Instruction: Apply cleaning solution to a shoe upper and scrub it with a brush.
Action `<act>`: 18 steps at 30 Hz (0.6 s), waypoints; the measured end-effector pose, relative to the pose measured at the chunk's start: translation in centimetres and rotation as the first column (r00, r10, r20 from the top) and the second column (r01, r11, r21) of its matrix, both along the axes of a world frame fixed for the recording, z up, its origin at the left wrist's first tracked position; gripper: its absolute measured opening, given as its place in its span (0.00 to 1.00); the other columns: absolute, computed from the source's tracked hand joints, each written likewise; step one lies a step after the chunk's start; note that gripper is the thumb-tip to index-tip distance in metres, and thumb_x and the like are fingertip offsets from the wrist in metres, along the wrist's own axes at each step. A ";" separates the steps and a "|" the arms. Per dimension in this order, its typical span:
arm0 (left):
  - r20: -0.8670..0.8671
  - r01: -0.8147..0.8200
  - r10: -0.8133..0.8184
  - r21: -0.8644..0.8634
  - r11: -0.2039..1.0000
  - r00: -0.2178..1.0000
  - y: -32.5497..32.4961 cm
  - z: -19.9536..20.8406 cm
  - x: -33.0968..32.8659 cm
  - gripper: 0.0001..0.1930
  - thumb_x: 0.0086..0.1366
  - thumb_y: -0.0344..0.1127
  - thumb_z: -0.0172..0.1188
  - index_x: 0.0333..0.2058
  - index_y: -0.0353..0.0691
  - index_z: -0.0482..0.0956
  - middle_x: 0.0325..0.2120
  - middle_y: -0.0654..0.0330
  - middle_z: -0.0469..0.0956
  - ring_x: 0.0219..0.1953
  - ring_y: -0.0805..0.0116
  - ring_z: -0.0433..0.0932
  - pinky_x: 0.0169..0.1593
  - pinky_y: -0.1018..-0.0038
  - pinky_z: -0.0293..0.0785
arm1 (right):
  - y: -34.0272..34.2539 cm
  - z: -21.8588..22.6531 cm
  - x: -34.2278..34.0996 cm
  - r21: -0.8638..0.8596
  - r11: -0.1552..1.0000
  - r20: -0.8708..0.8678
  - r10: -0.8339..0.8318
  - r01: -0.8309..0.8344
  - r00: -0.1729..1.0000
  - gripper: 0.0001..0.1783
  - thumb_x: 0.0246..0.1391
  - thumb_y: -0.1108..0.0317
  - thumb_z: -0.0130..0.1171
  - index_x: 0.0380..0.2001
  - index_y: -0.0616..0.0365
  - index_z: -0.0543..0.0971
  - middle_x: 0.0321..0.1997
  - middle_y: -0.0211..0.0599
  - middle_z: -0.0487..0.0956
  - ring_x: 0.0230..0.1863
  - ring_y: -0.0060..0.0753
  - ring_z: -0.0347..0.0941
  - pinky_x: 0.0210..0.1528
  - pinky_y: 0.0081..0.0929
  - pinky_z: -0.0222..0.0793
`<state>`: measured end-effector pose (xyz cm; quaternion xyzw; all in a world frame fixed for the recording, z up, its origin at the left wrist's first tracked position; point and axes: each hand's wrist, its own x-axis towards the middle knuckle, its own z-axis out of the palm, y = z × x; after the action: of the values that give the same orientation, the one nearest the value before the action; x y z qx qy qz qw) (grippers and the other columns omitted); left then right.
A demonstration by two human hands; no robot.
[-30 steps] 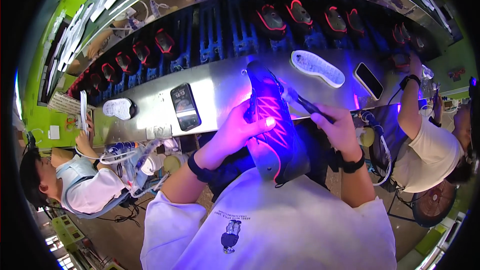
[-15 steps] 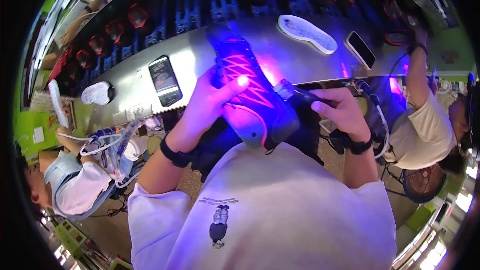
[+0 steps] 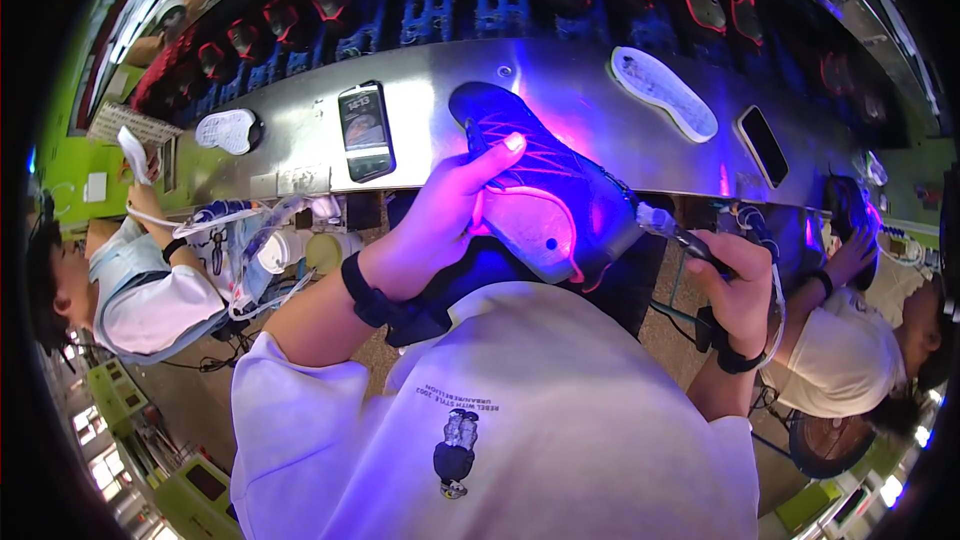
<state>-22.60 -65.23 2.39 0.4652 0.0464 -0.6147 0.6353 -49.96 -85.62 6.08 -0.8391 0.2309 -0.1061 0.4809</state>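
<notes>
Steady the dark shoe upper (image 3: 562, 175), mid-frame, with the left hand (image 3: 440, 208) clasped round its left side; with the right hand (image 3: 735, 285) gripping the brush-like tool (image 3: 675, 230), right of centre, stroke lightly and evenly along the nearby edge.

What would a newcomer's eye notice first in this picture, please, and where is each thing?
Probably the dark shoe first: it sits near the middle, bathed in violet light with glowing pink lines, gripped by the left hand. Next, just to its right, the brush in the right hand, pale bristles close by the shoe's edge. Beyond them, a white sole stands out on the metal bench.
</notes>
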 end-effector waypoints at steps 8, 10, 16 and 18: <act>-0.322 -0.029 -0.006 -0.103 0.994 0.947 0.4 0.7 -0.2 0.23 0.76 0.52 0.51 0.55 0.39 0.74 0.46 0.55 0.82 0.46 0.62 0.84 0.51 0.62 0.82 | -1.6 3.4 3.1 -0.191 0.981 0.022 0.017 -0.013 1.000 0.19 0.44 0.81 0.70 0.43 0.62 0.85 0.24 0.36 0.77 0.25 0.27 0.71 0.30 0.23 0.64; -0.397 0.004 -0.077 -0.183 0.983 0.915 0.9 0.2 0.0 0.23 0.75 0.52 0.51 0.55 0.39 0.74 0.46 0.55 0.82 0.46 0.61 0.84 0.51 0.61 0.82 | -1.6 3.8 3.7 -0.263 0.964 0.079 0.053 -0.030 0.996 0.19 0.43 0.81 0.70 0.43 0.60 0.86 0.23 0.35 0.76 0.24 0.25 0.70 0.29 0.23 0.63; -0.619 -0.066 -0.048 -0.159 0.985 0.784 2.1 -1.0 -0.7 0.21 0.73 0.57 0.53 0.55 0.50 0.76 0.49 0.60 0.80 0.47 0.65 0.82 0.48 0.66 0.83 | -1.4 5.7 6.2 -0.293 0.954 0.068 0.094 -0.070 0.993 0.19 0.44 0.82 0.70 0.43 0.60 0.86 0.22 0.31 0.75 0.22 0.21 0.67 0.26 0.22 0.60; -0.674 -0.097 0.013 -0.087 0.991 0.738 2.3 -0.6 -0.8 0.21 0.73 0.56 0.54 0.56 0.50 0.75 0.50 0.58 0.79 0.47 0.61 0.83 0.46 0.67 0.84 | -1.0 6.2 7.1 -0.237 0.969 0.035 0.080 -0.069 0.996 0.20 0.44 0.82 0.69 0.44 0.60 0.86 0.22 0.32 0.75 0.22 0.21 0.69 0.26 0.21 0.60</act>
<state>-23.39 -62.91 1.81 0.1728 0.2502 -0.7236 0.6197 -42.87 -86.61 12.25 -0.8958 0.1743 -0.1332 0.3866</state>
